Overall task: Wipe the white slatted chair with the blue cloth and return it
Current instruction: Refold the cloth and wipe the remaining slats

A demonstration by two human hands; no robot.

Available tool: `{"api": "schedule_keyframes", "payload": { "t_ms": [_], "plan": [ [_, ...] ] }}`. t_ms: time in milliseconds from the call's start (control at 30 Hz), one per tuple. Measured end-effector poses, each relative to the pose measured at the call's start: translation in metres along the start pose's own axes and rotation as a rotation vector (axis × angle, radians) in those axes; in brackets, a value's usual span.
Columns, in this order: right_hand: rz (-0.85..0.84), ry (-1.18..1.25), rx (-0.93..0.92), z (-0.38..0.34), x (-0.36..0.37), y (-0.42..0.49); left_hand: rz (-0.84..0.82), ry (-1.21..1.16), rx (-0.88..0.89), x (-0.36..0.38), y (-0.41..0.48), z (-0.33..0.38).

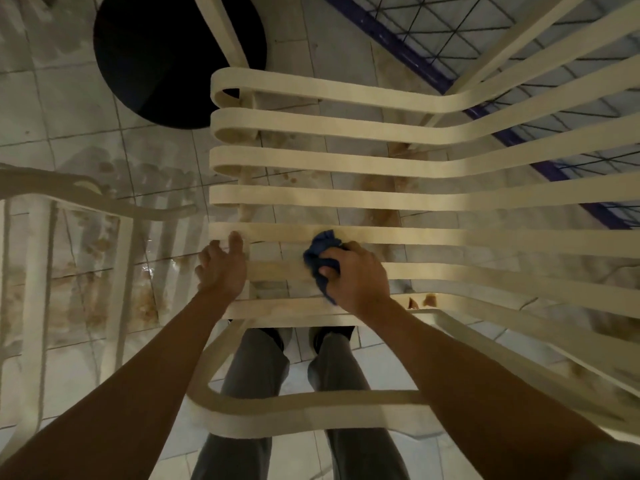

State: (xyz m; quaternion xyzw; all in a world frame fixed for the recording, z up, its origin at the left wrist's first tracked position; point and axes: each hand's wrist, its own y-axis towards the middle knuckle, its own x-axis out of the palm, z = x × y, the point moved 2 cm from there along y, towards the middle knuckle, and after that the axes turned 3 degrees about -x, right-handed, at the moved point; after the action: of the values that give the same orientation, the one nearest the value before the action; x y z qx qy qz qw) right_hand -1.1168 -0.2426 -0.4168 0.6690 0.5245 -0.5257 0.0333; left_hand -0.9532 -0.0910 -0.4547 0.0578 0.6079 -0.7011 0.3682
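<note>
The right hand [356, 278] had its fingers curled round the blue cloth [320, 252], the thumb pressing into the bunched fabric. The cloth stuck out ahead of the knuckles and to their left. Its far end lay on one seat slat of the white slatted chair [346, 195], and a tail of it hung down under the palm towards the nearest slat. The left hand [221, 268] lay just beside it, apart from the cloth, its fingers spread and only lightly bent. It rested on the rounded ends of the near slats at the seat's left edge, clasping nothing that could be made out.

The chair's slats ran from that edge off to the right and swept upward there. Its armrest loop crossed below both forearms. The person's legs in grey trousers [256, 375] showed through the loop. A second white chair [34, 237] stood to the left, a round black top [173, 57] lay beyond the seat, and a blue-framed wire grille [485, 46] ran along the upper right. The tiled floor [86, 133] under it all was blotched with brown stains.
</note>
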Motion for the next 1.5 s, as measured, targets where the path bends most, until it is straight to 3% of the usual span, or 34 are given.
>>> {"api": "schedule_keyframes", "payload": {
  "t_ms": [167,300,500,667,800,1067,1167,1300,1400,1500],
  "plan": [
    [-0.065,-0.175,0.131,0.075,-0.041,-0.022,0.112,0.139,0.047,0.012,-0.011,0.018],
    [-0.127,-0.358,0.293,0.124,-0.067,-0.03,0.125,0.043,0.003,0.012,-0.005,0.012],
    [-0.143,-0.264,0.4,0.133,-0.061,-0.028,0.106,0.068,0.002,0.012,-0.006,0.016],
    [-0.119,-0.172,0.265,0.085,-0.038,-0.013,0.069,0.358,0.077,0.012,-0.01,0.022],
    [-0.109,-0.056,0.085,0.013,-0.01,0.002,0.055,0.379,0.094,0.007,-0.01,0.021],
    [-0.014,0.055,-0.021,-0.068,0.027,0.018,-0.042,-0.207,-0.048,0.005,0.004,0.009],
    [0.014,0.288,-0.061,-0.065,0.019,0.016,-0.098,-0.308,-0.101,0.002,0.008,0.006],
    [0.188,0.479,-0.082,-0.051,-0.004,0.004,-0.115,-0.335,-0.101,0.002,0.008,0.003],
    [0.324,0.393,-0.028,-0.03,-0.021,0.002,-0.111,-0.322,-0.098,0.002,0.006,0.004],
    [0.273,0.19,0.109,-0.004,-0.03,0.011,-0.114,-0.279,-0.085,0.002,0.007,0.005]
  ]
}}
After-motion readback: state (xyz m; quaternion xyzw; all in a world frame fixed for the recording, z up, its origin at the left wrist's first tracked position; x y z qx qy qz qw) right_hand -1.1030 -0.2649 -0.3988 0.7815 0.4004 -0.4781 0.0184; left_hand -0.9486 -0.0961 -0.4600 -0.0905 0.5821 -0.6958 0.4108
